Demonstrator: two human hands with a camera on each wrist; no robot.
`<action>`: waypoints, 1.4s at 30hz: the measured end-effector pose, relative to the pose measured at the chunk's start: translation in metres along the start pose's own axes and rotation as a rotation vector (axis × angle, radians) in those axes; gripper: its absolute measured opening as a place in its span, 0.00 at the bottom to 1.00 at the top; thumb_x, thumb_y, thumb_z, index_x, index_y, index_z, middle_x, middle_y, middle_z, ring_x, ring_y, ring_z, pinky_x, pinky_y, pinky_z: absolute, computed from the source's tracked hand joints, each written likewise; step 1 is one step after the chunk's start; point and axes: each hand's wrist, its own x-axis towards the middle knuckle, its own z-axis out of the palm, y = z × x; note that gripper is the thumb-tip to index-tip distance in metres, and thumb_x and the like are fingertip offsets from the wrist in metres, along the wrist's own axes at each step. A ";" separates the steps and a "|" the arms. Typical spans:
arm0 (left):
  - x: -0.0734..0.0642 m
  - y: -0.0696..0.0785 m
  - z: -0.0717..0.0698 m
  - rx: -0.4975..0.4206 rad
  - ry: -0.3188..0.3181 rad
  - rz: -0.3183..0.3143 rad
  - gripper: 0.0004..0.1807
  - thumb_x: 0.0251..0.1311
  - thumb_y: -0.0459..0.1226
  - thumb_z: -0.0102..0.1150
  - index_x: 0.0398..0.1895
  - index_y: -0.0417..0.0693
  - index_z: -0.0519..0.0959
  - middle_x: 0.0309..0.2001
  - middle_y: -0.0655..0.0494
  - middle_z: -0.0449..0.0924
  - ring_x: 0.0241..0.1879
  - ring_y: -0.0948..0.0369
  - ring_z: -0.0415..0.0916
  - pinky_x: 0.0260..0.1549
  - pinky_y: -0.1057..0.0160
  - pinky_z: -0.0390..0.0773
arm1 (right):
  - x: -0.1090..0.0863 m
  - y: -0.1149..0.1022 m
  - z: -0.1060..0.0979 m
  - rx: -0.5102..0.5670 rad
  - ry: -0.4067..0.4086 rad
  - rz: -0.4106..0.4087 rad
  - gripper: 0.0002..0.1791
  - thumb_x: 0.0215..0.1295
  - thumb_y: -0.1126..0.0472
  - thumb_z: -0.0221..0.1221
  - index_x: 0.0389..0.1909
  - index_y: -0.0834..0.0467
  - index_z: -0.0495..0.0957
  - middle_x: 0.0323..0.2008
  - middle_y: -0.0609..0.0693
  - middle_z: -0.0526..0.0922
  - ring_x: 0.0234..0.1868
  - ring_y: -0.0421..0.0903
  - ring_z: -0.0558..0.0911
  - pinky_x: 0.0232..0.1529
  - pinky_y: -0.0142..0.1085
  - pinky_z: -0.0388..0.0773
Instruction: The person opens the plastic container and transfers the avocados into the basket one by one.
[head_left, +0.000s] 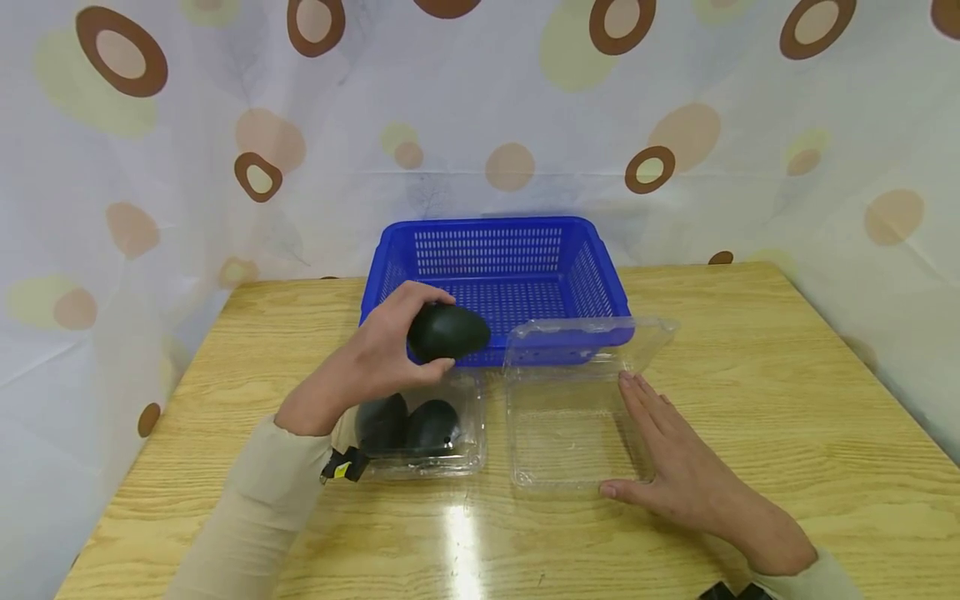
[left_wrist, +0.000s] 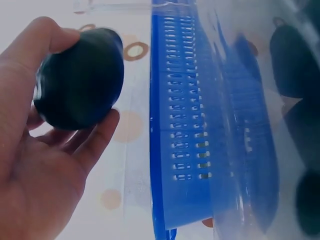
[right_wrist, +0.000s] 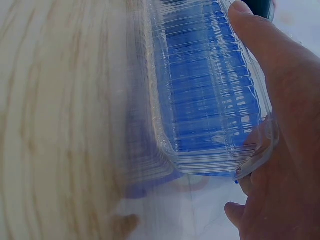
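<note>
In the head view my left hand [head_left: 382,346] holds a dark green avocado [head_left: 450,332] between thumb and fingers. It is raised over a clear plastic clamshell box [head_left: 468,458] with at least two more avocados [head_left: 432,427] inside. The left wrist view shows the held avocado [left_wrist: 82,80] close up, with the thumb on one side and fingers on the other. My right hand [head_left: 682,467] rests along the right side of a second clear clamshell box [head_left: 566,450], fingers extended and thumb near its front corner. That box has its lid raised, and no avocado shows in it.
A blue perforated plastic basket [head_left: 487,283] stands behind the two boxes, and the raised lid [head_left: 592,333] overlaps its front right corner. Everything sits on a wooden table [head_left: 787,400]. A patterned curtain [head_left: 465,108] hangs behind the table.
</note>
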 end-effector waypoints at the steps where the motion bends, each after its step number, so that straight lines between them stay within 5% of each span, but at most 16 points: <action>1: 0.002 -0.001 0.001 0.005 0.003 -0.003 0.34 0.49 0.38 0.73 0.60 0.46 0.70 0.59 0.48 0.69 0.55 0.54 0.71 0.51 0.53 0.80 | 0.000 0.000 0.000 -0.001 0.000 -0.001 0.66 0.53 0.35 0.67 0.79 0.62 0.38 0.79 0.62 0.45 0.80 0.55 0.44 0.74 0.22 0.25; 9: 0.024 -0.002 0.009 0.060 0.009 -0.032 0.34 0.50 0.39 0.73 0.60 0.46 0.68 0.56 0.49 0.65 0.53 0.54 0.71 0.53 0.54 0.80 | 0.000 0.000 0.001 -0.006 0.007 -0.004 0.67 0.53 0.35 0.68 0.79 0.63 0.38 0.79 0.62 0.46 0.80 0.54 0.44 0.74 0.22 0.25; 16: 0.040 -0.002 0.016 0.017 0.005 -0.085 0.33 0.53 0.43 0.70 0.60 0.47 0.68 0.55 0.50 0.64 0.51 0.55 0.70 0.49 0.55 0.82 | 0.000 0.000 0.002 0.003 0.017 -0.010 0.66 0.52 0.35 0.68 0.79 0.63 0.40 0.79 0.62 0.46 0.80 0.54 0.45 0.75 0.22 0.26; 25: 0.056 -0.005 0.022 0.014 -0.002 -0.069 0.32 0.54 0.44 0.69 0.61 0.48 0.70 0.56 0.50 0.68 0.50 0.55 0.72 0.49 0.55 0.82 | -0.001 0.000 0.001 -0.007 0.019 -0.008 0.66 0.52 0.35 0.68 0.79 0.63 0.40 0.78 0.63 0.47 0.80 0.55 0.45 0.75 0.22 0.26; 42: 0.081 -0.014 0.028 0.137 -0.200 -0.191 0.32 0.60 0.49 0.63 0.65 0.48 0.71 0.59 0.49 0.75 0.50 0.54 0.74 0.48 0.53 0.81 | -0.001 -0.002 0.002 0.002 0.018 -0.004 0.66 0.53 0.35 0.68 0.79 0.63 0.40 0.78 0.64 0.48 0.80 0.56 0.46 0.74 0.22 0.26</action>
